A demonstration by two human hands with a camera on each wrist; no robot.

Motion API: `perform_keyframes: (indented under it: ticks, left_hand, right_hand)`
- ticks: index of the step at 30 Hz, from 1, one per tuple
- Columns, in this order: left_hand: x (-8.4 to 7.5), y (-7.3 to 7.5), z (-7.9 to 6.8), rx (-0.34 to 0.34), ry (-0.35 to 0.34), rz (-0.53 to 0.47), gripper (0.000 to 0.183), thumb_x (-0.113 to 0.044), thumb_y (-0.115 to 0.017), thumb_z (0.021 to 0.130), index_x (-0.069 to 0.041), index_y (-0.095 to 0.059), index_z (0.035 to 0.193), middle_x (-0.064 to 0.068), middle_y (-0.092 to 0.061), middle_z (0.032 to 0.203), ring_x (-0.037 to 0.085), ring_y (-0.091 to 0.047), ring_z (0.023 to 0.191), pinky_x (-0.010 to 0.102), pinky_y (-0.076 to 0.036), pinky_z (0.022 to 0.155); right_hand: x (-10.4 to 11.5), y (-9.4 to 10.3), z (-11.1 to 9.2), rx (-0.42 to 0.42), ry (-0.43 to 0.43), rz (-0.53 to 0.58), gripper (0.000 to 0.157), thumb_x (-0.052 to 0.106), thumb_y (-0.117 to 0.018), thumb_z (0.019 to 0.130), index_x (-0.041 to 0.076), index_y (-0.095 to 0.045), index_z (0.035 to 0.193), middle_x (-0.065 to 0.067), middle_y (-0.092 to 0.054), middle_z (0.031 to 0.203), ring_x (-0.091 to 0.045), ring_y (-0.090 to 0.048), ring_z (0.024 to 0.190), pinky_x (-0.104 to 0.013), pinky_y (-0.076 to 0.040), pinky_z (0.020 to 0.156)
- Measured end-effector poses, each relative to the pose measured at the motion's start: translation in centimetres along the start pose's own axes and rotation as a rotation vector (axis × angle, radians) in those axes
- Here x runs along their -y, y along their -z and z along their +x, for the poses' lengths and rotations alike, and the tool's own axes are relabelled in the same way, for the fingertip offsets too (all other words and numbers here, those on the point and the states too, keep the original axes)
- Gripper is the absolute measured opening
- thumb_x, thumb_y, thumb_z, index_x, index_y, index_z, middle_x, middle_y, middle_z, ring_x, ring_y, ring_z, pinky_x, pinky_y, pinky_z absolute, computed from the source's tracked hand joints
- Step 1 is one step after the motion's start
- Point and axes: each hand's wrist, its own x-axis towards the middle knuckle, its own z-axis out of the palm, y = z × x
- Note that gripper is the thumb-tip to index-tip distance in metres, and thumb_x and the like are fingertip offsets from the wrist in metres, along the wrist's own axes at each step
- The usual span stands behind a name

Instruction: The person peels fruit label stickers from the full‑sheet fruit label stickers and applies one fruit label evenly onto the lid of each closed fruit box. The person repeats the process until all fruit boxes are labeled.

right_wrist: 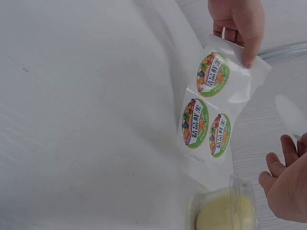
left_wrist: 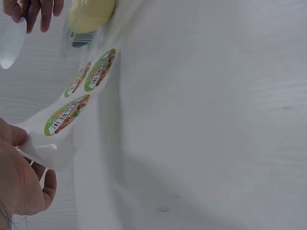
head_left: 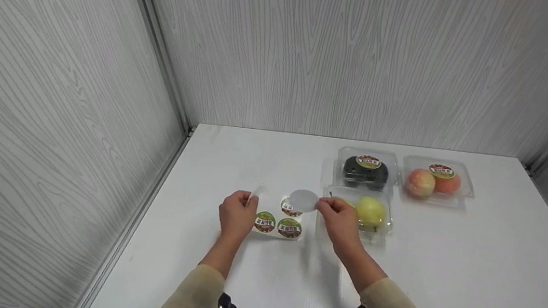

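Between thumb and fingers, my left hand (head_left: pixel 237 215) grips one end of a white sticker sheet (right_wrist: pixel 242 82). Three oval fruit labels (head_left: pixel 265 222) with green borders and printed characters show on it, and the sheet bends up at the held end. My right hand (head_left: pixel 341 225) pinches a single oval sticker (head_left: pixel 303 200) by its edge, its plain pale side towards the head view. That sticker is held above the sheet's far corner and overlaps one label there. Just beyond the right hand is a clear plastic box (head_left: pixel 382 239) with yellow-green pears (head_left: pixel 370 211), partly hidden by the hand.
Behind the pears, a clear box (head_left: pixel 343 154) holds dark fruit (head_left: pixel 355 173) under an oval label (head_left: pixel 368 161). Right of it, another labelled box (head_left: pixel 464 188) contains reddish-yellow round fruit (head_left: pixel 421 183). All stand on a white table (head_left: pixel 488 285), enclosed by wood-grain panels (head_left: pixel 348 58).
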Motion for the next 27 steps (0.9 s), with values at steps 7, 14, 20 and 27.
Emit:
perform_keyframes:
  ticks: [7,14,20,27]
  left_hand:
    - [2.6,0.6,0.5,-0.01,0.073,0.102,0.021,-0.014,-0.07,0.101,0.002,-0.076,0.113,0.013,-0.077,0.099,0.031,-0.07,0.095,0.049,-0.054,0.089]
    - [3.9,1.2,0.8,0.005,0.088,0.259,0.028,-0.017,-0.07,0.102,0.003,-0.072,0.12,0.019,-0.076,0.113,0.036,-0.072,0.108,0.051,-0.055,0.095]
    - [4.3,1.6,1.2,0.01,0.058,0.377,0.03,-0.02,-0.07,0.103,0.004,-0.07,0.122,0.021,-0.076,0.115,0.039,-0.072,0.107,0.053,-0.053,0.095]
    - [5.6,1.8,1.8,-0.003,0.025,0.537,0.032,-0.021,-0.07,0.102,0.006,-0.069,0.119,0.023,-0.076,0.111,0.04,-0.073,0.104,0.053,-0.053,0.09]
  right_hand:
    - [0.2,0.5,-0.2,-0.003,0.009,0.005,0.015,0.01,-0.073,0.093,-0.002,-0.078,0.1,-0.002,-0.074,0.088,-0.014,-0.056,0.083,-0.026,-0.044,0.073]
    - [0.4,1.2,-0.5,-0.011,-0.01,0.017,0.016,0.01,-0.074,0.093,-0.003,-0.078,0.102,-0.002,-0.074,0.089,-0.014,-0.059,0.086,-0.024,-0.046,0.075]
    - [0.3,1.5,-0.3,-0.022,-0.017,0.033,0.018,0.011,-0.074,0.094,-0.004,-0.078,0.103,-0.001,-0.073,0.087,-0.013,-0.058,0.085,-0.024,-0.046,0.074]
    - [0.4,2.1,-0.2,-0.022,-0.033,0.015,0.016,0.013,-0.073,0.095,-0.001,-0.078,0.102,-0.002,-0.072,0.089,-0.015,-0.055,0.083,-0.026,-0.044,0.071]
